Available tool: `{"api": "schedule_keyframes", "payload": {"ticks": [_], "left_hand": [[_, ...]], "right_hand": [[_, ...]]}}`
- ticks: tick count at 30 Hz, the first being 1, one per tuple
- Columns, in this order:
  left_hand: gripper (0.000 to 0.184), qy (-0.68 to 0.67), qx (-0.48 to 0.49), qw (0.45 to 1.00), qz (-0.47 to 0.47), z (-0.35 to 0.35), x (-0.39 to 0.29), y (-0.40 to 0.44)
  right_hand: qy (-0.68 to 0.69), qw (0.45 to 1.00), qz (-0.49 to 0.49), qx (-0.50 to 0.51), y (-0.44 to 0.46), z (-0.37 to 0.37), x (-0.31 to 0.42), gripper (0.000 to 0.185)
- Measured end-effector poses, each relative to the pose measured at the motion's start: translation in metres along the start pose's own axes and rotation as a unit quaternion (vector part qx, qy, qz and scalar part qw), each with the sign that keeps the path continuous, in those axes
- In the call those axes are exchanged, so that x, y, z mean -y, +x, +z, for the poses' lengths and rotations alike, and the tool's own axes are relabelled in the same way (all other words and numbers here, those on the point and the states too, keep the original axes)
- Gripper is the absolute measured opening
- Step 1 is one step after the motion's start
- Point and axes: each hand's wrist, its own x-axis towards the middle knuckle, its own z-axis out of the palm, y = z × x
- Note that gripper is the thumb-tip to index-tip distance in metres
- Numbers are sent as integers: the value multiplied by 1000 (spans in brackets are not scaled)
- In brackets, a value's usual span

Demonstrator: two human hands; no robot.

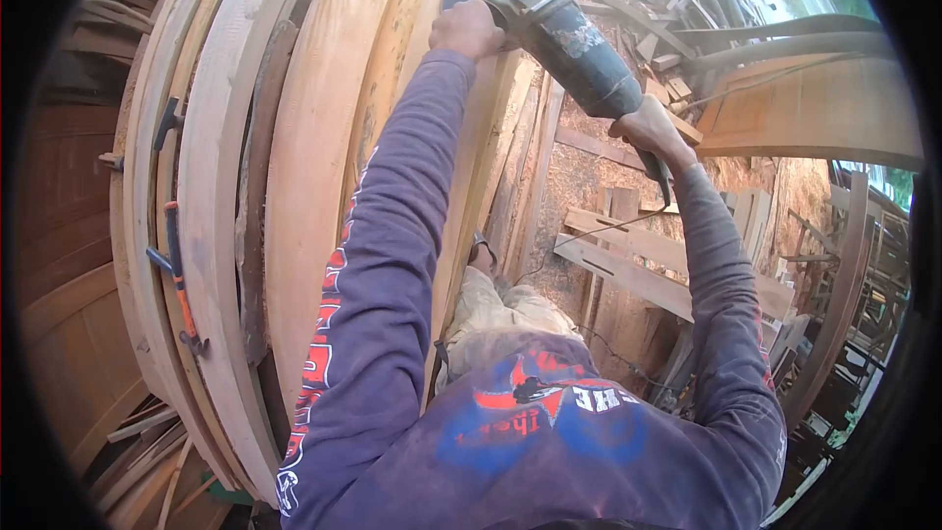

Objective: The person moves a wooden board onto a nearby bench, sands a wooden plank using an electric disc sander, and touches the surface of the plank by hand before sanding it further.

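Observation:
A large angle grinder (579, 47) with a worn dark body lies across the top of the view, its head over the far end of a thick pale wooden board (319, 167). At the head end, my left hand (469, 31) is closed around the front of the tool, beside its disc. My right hand (655, 133) wraps round the rear handle, where a dark cord hangs down. The disc is mostly hidden behind my left hand and the tool head, so its contact with the wood cannot be made out.
Long curved planks (211, 137) stand at the left, with an orange-handled hammer (182, 280) and a clamp-like tool (167, 124) on them. Slotted boards (628, 270) lie at the right among sawdust. A wooden panel (805, 108) is at the upper right.

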Motion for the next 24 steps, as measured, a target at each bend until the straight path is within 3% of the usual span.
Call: {"api": "schedule_keyframes", "payload": {"ticks": [5,12,13,16,21,24], "left_hand": [[36,-10,24,1000,3,10,15,-64],[28,-64,-32,991,-114,64,40,-228],[27,-63,-30,990,-126,72,46,-251],[28,-78,-54,981,-169,89,58,-327],[29,-77,-85,960,-257,121,88,-429],[25,-63,-99,955,-272,123,85,-473]], "right_hand": [[17,999,-36,20,-59,16,-5,37],[11,991,-92,96,-154,61,-52,28],[21,986,-157,45,-165,78,-65,27],[64,982,-167,61,-210,104,-81,28],[-69,973,-142,170,-270,133,-85,37],[-66,961,-178,202,-298,142,-87,41]]}}
